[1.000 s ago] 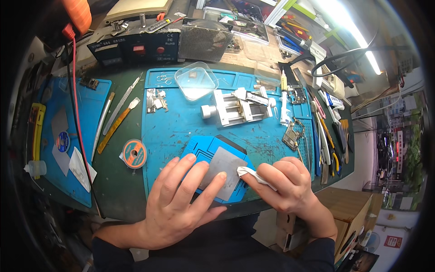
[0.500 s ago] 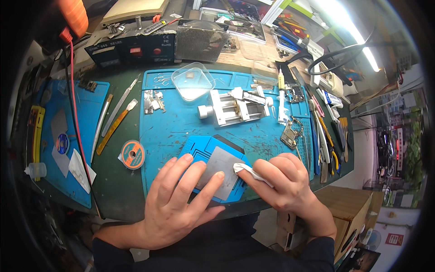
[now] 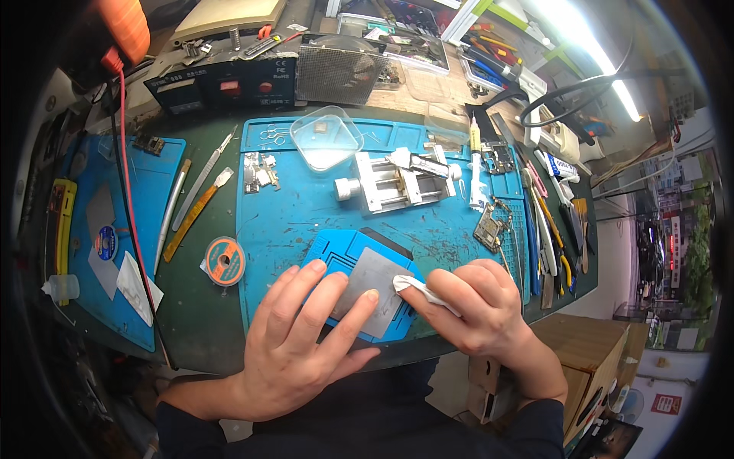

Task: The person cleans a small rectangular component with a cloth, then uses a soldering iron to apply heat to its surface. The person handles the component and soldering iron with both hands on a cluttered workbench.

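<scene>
A thin grey metal sheet [image 3: 371, 279] lies tilted across a blue slotted holder [image 3: 336, 246] near the bench's front edge. My left hand [image 3: 298, 344] is spread over the left of it, fingertips resting on the sheet and the holder. With my right hand [image 3: 478, 310] I grip a folded white wipe [image 3: 413, 287], which wraps over the index fingertip and touches the sheet's right edge. The palm side of that hand is hidden. Beyond the holder stands a silver clamp fixture [image 3: 401, 183] with a small dark part on top.
Left of my hands are an orange-labelled spool [image 3: 224, 261], a brush [image 3: 200, 210] and a white folded sheet [image 3: 138, 289]. A clear plastic box [image 3: 326, 141] sits behind. At right lie a circuit board [image 3: 489, 228], a syringe [image 3: 475, 157] and several hand tools [image 3: 547, 229].
</scene>
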Demonstrator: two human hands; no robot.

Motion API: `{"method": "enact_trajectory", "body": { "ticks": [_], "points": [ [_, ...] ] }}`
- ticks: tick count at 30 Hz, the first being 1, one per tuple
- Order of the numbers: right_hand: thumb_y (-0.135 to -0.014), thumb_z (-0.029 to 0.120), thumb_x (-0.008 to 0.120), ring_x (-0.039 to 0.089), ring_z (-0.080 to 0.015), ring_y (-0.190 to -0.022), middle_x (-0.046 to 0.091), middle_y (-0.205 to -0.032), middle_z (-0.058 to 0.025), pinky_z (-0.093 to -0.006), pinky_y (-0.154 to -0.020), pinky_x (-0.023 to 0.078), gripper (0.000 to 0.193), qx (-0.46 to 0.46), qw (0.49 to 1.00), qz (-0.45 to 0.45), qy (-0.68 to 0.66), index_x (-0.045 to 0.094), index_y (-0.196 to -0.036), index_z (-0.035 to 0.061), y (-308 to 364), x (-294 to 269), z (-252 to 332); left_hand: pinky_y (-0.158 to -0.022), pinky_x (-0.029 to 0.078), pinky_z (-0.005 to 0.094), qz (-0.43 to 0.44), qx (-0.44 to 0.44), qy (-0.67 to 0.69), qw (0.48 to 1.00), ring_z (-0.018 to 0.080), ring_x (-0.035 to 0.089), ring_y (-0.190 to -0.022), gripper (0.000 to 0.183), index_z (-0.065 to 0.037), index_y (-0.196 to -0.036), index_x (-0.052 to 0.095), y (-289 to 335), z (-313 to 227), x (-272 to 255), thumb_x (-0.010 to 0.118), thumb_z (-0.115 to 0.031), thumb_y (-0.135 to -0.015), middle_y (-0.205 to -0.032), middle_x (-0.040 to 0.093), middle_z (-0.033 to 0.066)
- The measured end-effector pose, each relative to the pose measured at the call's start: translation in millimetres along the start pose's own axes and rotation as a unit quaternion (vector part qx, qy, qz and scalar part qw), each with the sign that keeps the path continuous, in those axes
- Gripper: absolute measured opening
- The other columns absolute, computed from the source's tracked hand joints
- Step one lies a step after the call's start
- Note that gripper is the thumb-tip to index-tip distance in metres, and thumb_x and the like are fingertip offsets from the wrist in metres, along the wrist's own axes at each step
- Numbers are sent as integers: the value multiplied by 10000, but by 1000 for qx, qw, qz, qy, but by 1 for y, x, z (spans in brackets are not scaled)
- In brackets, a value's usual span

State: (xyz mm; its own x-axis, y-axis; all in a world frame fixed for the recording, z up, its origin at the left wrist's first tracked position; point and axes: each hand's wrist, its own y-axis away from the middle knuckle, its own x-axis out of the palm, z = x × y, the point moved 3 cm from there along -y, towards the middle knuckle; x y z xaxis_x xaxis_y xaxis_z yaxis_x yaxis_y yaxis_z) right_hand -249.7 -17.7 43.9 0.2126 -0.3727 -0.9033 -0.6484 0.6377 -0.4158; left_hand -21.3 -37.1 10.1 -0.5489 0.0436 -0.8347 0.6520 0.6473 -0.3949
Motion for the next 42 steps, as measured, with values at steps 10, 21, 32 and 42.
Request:
{"method": "enact_trajectory", "body": {
  "ticks": [10,21,32,42],
  "points": [
    [-747,130,757,572,-159,-851,630,-1077,-29,-288,-666,479,348,3,1000,10,-8,815,-1089,98,-9,3,-1,-1104,509,523,3,-1,1,1000,339,467,-1369,703,-141,-1340,712,0,0,0,901,-376,-704,-1394,530,125],
    [-699,135,761,555,-164,-834,607,-1056,-7,-309,-654,476,403,20,1000,-8,-4,830,-1096,125,-10,2,-2,-1101,508,523,5,1,5,1000,346,460,-1373,710,-139,-1339,710,0,0,0,906,-370,-698,-1399,524,131],
    [-659,149,779,538,-172,-865,607,-1042,-2,-317,-662,471,422,24,999,-9,-19,850,-1075,146,4,-1,4,-1092,517,528,5,-4,12,1000,352,454,-1373,727,-140,-1337,712,-1,-1,0,924,-351,-674,-1381,516,132],
    [-702,135,772,555,-161,-872,621,-1058,-16,-298,-669,485,379,12,1000,-9,-11,835,-1076,128,8,-1,3,-1093,518,528,6,-4,11,1000,353,452,-1375,717,-141,-1331,716,0,-1,0,923,-352,-678,-1386,519,133]
  ]
}}
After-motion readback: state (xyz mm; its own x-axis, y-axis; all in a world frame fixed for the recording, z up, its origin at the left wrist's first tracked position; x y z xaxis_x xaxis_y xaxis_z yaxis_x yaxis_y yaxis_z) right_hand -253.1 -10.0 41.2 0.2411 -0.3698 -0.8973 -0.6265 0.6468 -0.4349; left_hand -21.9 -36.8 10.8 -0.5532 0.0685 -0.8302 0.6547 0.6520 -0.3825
